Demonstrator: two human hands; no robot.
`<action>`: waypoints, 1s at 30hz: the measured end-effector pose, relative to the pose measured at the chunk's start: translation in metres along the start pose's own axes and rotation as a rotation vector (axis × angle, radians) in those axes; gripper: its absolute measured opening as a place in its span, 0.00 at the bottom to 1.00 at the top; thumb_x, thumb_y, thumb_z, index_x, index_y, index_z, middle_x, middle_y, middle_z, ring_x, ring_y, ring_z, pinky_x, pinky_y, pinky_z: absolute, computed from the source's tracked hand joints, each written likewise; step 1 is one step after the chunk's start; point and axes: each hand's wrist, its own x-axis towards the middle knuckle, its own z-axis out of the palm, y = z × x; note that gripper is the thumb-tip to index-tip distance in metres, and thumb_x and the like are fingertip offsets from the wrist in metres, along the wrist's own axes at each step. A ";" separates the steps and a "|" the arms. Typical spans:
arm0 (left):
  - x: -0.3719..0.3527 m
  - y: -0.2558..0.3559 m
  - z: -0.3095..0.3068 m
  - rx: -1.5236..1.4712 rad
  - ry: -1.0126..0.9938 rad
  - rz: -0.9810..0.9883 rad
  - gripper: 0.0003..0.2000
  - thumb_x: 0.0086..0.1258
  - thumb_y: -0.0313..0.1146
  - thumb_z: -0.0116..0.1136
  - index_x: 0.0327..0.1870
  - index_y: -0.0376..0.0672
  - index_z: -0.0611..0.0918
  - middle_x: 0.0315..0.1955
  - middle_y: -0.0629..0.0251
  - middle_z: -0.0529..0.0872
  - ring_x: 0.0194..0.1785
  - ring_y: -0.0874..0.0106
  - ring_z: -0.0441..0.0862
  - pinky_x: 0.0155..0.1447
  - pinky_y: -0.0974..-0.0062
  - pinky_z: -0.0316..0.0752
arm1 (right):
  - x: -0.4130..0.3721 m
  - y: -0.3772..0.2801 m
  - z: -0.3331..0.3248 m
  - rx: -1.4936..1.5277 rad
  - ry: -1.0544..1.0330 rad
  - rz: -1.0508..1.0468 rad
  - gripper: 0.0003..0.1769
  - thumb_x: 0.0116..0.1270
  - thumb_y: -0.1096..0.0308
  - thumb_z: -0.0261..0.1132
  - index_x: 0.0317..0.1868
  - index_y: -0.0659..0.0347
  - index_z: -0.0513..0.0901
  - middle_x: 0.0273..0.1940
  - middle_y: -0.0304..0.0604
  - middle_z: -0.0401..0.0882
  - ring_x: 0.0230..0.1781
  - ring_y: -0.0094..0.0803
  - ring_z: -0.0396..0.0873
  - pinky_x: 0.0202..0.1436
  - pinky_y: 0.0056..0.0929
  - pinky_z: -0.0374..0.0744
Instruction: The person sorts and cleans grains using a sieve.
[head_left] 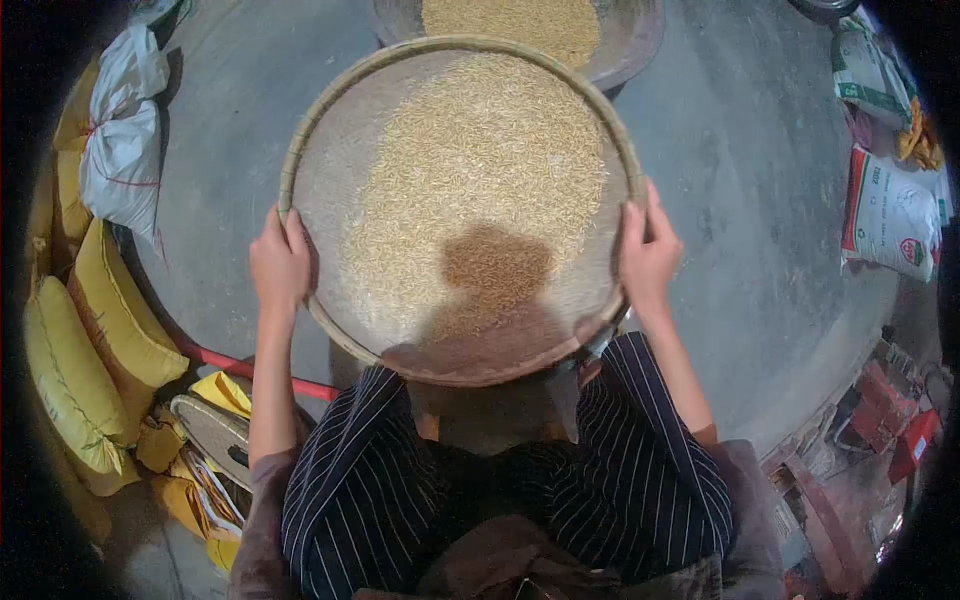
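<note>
A wide round winnowing basket (322, 170) is held level above my knees, its woven rim gripped from both sides. Unhusked grain (480, 150) covers most of its inside, heaviest toward the middle and right, and the left strip of weave shows bare. My left hand (281, 262) is closed round the left rim, thumb on the inner side. On the opposite rim my right hand (648, 250) is closed the same way, fingers partly hidden beneath. A shadow falls over the near part of the grain.
Beyond the basket stands a large basin (632, 45) holding more grain (520, 25). Stuffed yellow sacks (80, 360) and a white sack (125, 140) line the left side, near a red pole (300, 387). Printed bags (893, 212) and red metal machinery (825, 520) stand at right.
</note>
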 end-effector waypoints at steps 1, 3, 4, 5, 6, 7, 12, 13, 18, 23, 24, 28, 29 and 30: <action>-0.002 0.005 0.001 0.007 0.005 0.004 0.16 0.74 0.38 0.49 0.47 0.32 0.78 0.22 0.44 0.80 0.25 0.54 0.81 0.33 0.63 0.74 | 0.007 0.003 -0.002 -0.023 0.015 -0.060 0.22 0.70 0.67 0.60 0.63 0.65 0.75 0.52 0.57 0.82 0.49 0.34 0.83 0.51 0.30 0.78; -0.017 0.018 0.014 -0.173 -0.016 0.120 0.16 0.73 0.39 0.48 0.49 0.35 0.79 0.23 0.40 0.81 0.30 0.45 0.82 0.33 0.55 0.73 | 0.019 0.002 -0.018 0.133 -0.047 0.212 0.21 0.69 0.67 0.62 0.61 0.65 0.77 0.51 0.55 0.83 0.49 0.31 0.82 0.53 0.28 0.77; -0.016 0.019 0.018 -0.169 -0.044 0.133 0.15 0.74 0.39 0.48 0.46 0.34 0.79 0.23 0.39 0.80 0.30 0.44 0.82 0.33 0.55 0.73 | 0.022 0.002 -0.022 0.113 -0.021 0.203 0.21 0.69 0.68 0.62 0.60 0.65 0.78 0.51 0.54 0.84 0.48 0.29 0.82 0.52 0.27 0.77; -0.011 0.016 0.019 -0.168 -0.061 0.145 0.15 0.74 0.39 0.48 0.46 0.34 0.79 0.23 0.39 0.80 0.30 0.44 0.82 0.33 0.55 0.73 | 0.020 0.003 -0.026 0.087 0.010 0.189 0.20 0.68 0.68 0.63 0.60 0.65 0.78 0.50 0.53 0.84 0.47 0.28 0.82 0.51 0.27 0.77; -0.005 0.011 0.020 -0.174 -0.023 0.093 0.15 0.74 0.39 0.48 0.44 0.34 0.79 0.23 0.39 0.80 0.30 0.43 0.81 0.33 0.54 0.72 | 0.012 0.003 -0.023 0.077 0.017 0.189 0.20 0.68 0.68 0.63 0.60 0.65 0.78 0.50 0.53 0.84 0.47 0.28 0.82 0.51 0.27 0.77; -0.004 0.009 0.023 -0.184 0.019 0.031 0.15 0.74 0.39 0.48 0.43 0.34 0.79 0.23 0.39 0.79 0.30 0.42 0.81 0.33 0.53 0.72 | 0.001 0.002 -0.016 0.071 0.034 0.090 0.20 0.68 0.69 0.63 0.59 0.65 0.79 0.49 0.51 0.85 0.46 0.27 0.82 0.50 0.26 0.78; -0.023 0.020 0.025 -0.182 0.005 0.065 0.14 0.73 0.38 0.49 0.39 0.33 0.78 0.23 0.39 0.79 0.30 0.42 0.80 0.31 0.53 0.71 | 0.024 0.003 -0.037 0.101 0.104 0.139 0.19 0.67 0.72 0.65 0.58 0.65 0.80 0.40 0.46 0.87 0.39 0.22 0.80 0.45 0.26 0.78; -0.022 0.023 0.031 -0.185 0.062 0.150 0.14 0.73 0.38 0.49 0.37 0.33 0.77 0.23 0.39 0.79 0.29 0.43 0.80 0.31 0.54 0.71 | 0.020 -0.003 -0.034 0.101 0.118 0.145 0.19 0.67 0.72 0.65 0.58 0.65 0.80 0.40 0.46 0.87 0.39 0.22 0.80 0.45 0.26 0.78; -0.004 0.012 0.001 -0.273 -0.084 -0.030 0.13 0.74 0.37 0.48 0.36 0.33 0.77 0.19 0.45 0.77 0.25 0.51 0.79 0.30 0.61 0.69 | 0.009 0.010 -0.024 0.099 0.043 0.057 0.20 0.67 0.72 0.65 0.58 0.68 0.79 0.43 0.47 0.87 0.40 0.23 0.79 0.45 0.25 0.78; -0.006 0.018 0.016 -0.225 -0.009 0.103 0.14 0.74 0.37 0.48 0.34 0.34 0.78 0.18 0.48 0.77 0.21 0.57 0.77 0.29 0.63 0.69 | 0.010 0.008 -0.022 0.226 0.063 0.174 0.21 0.65 0.70 0.67 0.58 0.70 0.78 0.45 0.49 0.86 0.43 0.23 0.80 0.49 0.23 0.77; 0.002 0.004 0.016 -0.209 0.015 0.100 0.14 0.74 0.37 0.48 0.35 0.34 0.78 0.19 0.47 0.77 0.22 0.55 0.77 0.29 0.63 0.69 | -0.001 -0.006 -0.019 0.161 0.030 0.163 0.22 0.65 0.70 0.66 0.58 0.69 0.78 0.46 0.50 0.86 0.43 0.23 0.80 0.49 0.23 0.77; -0.019 0.006 0.019 -0.228 -0.002 0.071 0.14 0.74 0.36 0.48 0.34 0.33 0.76 0.19 0.46 0.76 0.23 0.56 0.75 0.31 0.62 0.69 | 0.004 0.015 -0.023 0.185 0.019 0.163 0.22 0.65 0.70 0.67 0.58 0.70 0.78 0.48 0.52 0.85 0.45 0.25 0.80 0.50 0.25 0.78; -0.029 0.012 0.023 -0.206 0.007 0.125 0.15 0.75 0.37 0.47 0.32 0.33 0.76 0.18 0.49 0.77 0.22 0.59 0.75 0.31 0.63 0.69 | 0.011 0.011 -0.022 0.197 0.010 0.174 0.22 0.65 0.70 0.67 0.58 0.70 0.78 0.48 0.52 0.85 0.45 0.25 0.80 0.50 0.25 0.78; -0.030 0.015 0.026 -0.213 0.021 0.137 0.15 0.75 0.37 0.47 0.31 0.33 0.76 0.17 0.52 0.77 0.22 0.65 0.74 0.31 0.64 0.69 | 0.014 0.009 -0.021 0.187 0.012 0.206 0.22 0.65 0.69 0.67 0.57 0.70 0.79 0.48 0.53 0.85 0.45 0.26 0.81 0.50 0.25 0.78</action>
